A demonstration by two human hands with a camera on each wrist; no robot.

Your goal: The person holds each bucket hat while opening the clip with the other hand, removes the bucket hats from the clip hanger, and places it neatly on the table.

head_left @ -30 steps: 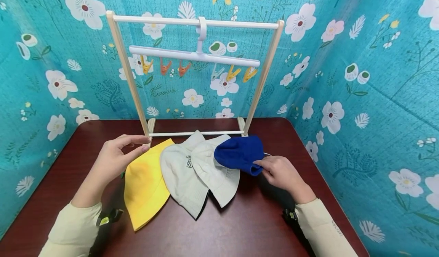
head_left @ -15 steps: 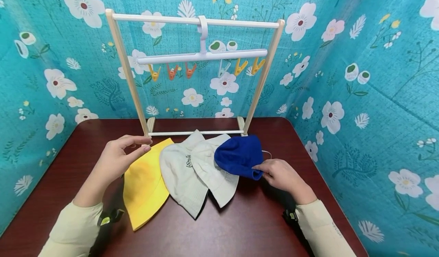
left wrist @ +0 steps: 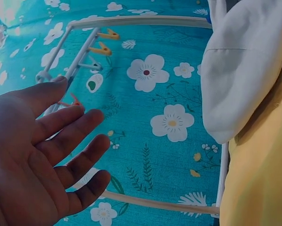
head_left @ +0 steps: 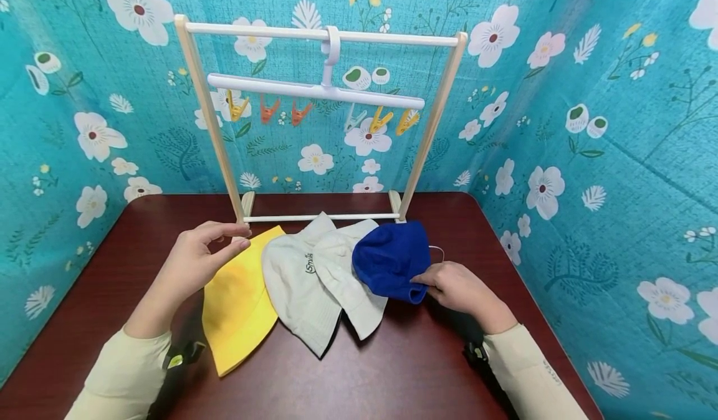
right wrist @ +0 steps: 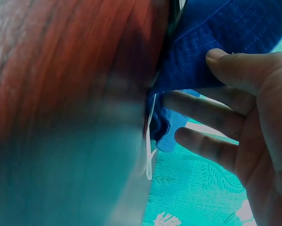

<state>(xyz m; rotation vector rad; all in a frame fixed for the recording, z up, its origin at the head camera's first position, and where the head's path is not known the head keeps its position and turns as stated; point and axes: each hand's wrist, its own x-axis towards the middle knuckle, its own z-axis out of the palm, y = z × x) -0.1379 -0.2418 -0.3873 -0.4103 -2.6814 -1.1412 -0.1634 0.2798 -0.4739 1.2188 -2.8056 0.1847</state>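
Observation:
A blue bucket hat (head_left: 389,261) lies at the right end of a row of overlapping hats. My right hand (head_left: 457,286) pinches its brim between thumb and fingers; in the right wrist view the thumb presses on the stitched blue brim (right wrist: 193,61). Left of it come a white hat (head_left: 359,295), a pale grey hat (head_left: 297,283) with dark lettering, and a yellow hat (head_left: 235,308). My left hand (head_left: 193,264) hovers beside the yellow hat's upper part, holding nothing. Its fingers are loosely bent, as the left wrist view also shows.
Behind the hats stands a wooden rack (head_left: 210,121). From its top bar hangs a white hanger (head_left: 316,91) with several coloured clips, such as an orange clip (head_left: 301,113). A thin white cord (head_left: 437,252) sticks out beside the blue hat. Patterned cloth surrounds the dark red table (head_left: 348,382).
The right hand's grip on the blue hat's brim has shifted slightly downward and left, and the brim sits lower. The hanger swung right, then back left. The left hand has barely moved.

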